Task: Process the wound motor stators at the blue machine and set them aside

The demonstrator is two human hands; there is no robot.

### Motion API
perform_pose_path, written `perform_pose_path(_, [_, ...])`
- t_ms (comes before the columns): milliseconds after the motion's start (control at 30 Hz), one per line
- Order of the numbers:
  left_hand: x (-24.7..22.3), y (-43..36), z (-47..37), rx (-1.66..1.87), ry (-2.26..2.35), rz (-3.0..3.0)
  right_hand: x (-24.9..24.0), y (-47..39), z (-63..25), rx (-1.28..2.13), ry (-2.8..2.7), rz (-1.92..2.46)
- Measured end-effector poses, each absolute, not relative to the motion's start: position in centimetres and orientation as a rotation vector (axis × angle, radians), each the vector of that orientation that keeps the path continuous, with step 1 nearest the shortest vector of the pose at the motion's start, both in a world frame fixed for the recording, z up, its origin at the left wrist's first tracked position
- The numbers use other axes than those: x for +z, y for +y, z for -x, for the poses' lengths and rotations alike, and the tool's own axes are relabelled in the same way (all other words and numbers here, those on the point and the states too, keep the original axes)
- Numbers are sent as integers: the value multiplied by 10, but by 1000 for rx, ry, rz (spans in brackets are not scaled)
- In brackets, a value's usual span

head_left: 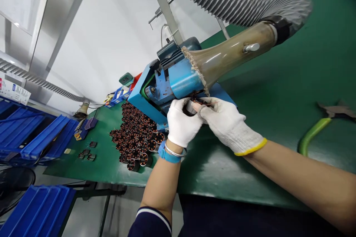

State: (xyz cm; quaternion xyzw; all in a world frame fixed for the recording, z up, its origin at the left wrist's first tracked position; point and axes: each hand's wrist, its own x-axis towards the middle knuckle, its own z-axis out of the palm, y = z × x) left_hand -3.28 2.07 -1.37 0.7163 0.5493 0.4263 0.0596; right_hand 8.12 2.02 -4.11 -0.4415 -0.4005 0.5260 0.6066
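Apparently One Wound Part [190,108] Was in Work, With Many Others Standing By

Both gloved hands were closed in on a single metal-sided part, just below the blue machine [184,79] and close under the mouth of its clear hood [232,53]. The left hand [184,123] curled around the near side of it, fingers and thumb drawn narrow; the right hand [226,123] pinched it from the other side, thumb against the metal. Thin copper-coloured strands [210,102] stuck out above the right thumb. Whether the part touched the machine could not be told, as the gloves hid the contact.

So this one piece looked unfinished, judging by the loose strands. To the left of the machine, a dense crowd of similar parts [136,133] stood on the green desk [228,177], copper windings showing in their open ends. Whether these were done or waiting could not be told; none carried a visible mark either way. A few small dark pieces [86,154] lay apart, farther left, too small to judge. Green-handled pliers [313,133] lay off to the right, untouched.
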Motion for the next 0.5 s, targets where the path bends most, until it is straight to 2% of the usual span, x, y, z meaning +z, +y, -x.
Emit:
perform_pose_path(167, [-23, 17, 33, 1417, 1574, -2116, -36, 15, -83, 1257, -877, 1005])
perform_pose_path(500, [-55, -30, 53, 1566, 1243, -1841, -61, -20, -96, 890, -1461, 935])
